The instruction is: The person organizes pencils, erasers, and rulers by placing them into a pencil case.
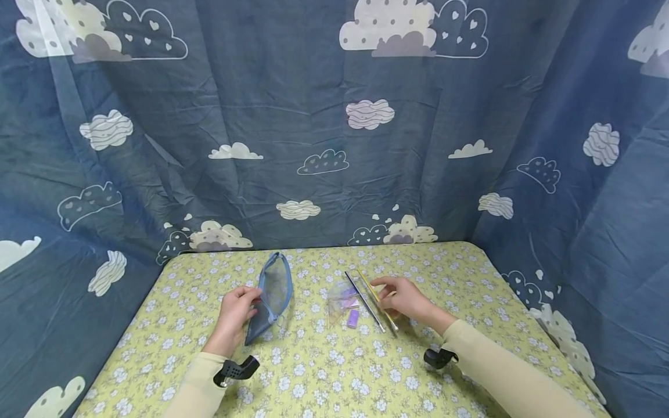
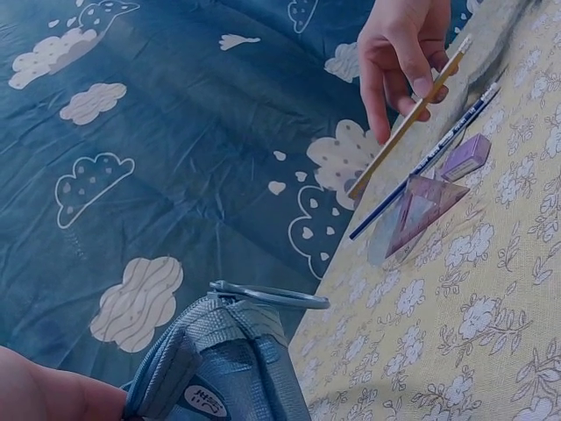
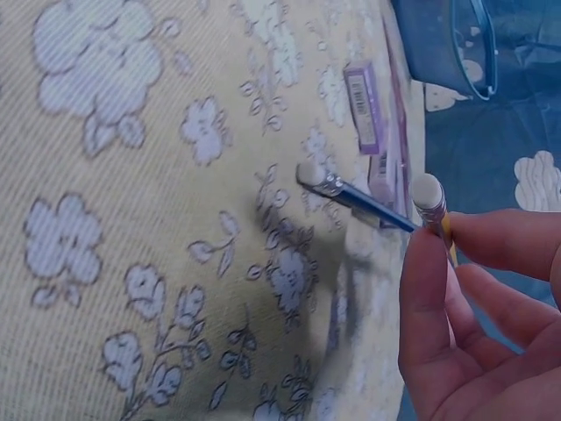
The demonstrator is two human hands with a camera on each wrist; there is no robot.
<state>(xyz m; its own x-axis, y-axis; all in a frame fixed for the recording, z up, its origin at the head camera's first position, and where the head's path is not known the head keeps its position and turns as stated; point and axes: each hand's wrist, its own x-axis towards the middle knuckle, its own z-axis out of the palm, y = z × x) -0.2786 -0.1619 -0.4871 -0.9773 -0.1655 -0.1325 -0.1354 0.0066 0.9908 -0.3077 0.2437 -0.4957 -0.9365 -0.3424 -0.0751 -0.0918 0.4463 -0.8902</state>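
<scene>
On the left, my left hand (image 1: 235, 313) grips the edge of a blue mesh zip pouch (image 1: 259, 324), which stands with its mouth spread apart. A zip pull ring (image 2: 279, 296) shows in the left wrist view. My right hand (image 1: 410, 299) pinches a yellow pencil (image 2: 405, 125) between thumb and fingers, its white eraser end (image 3: 427, 191) up close in the right wrist view. The pencil is tilted, lifted off the cloth. Beside it a dark blue pencil (image 1: 364, 300) lies on the table. Left of that are a purple eraser (image 1: 353, 319) and a clear purple set square (image 2: 427, 209).
A yellow flowered cloth (image 1: 313, 371) covers the table. Dark blue curtains with cloud prints (image 1: 292, 116) hang behind it and on both sides. Other clear plastic pieces (image 1: 337, 293) lie around the set square, their outlines hard to make out.
</scene>
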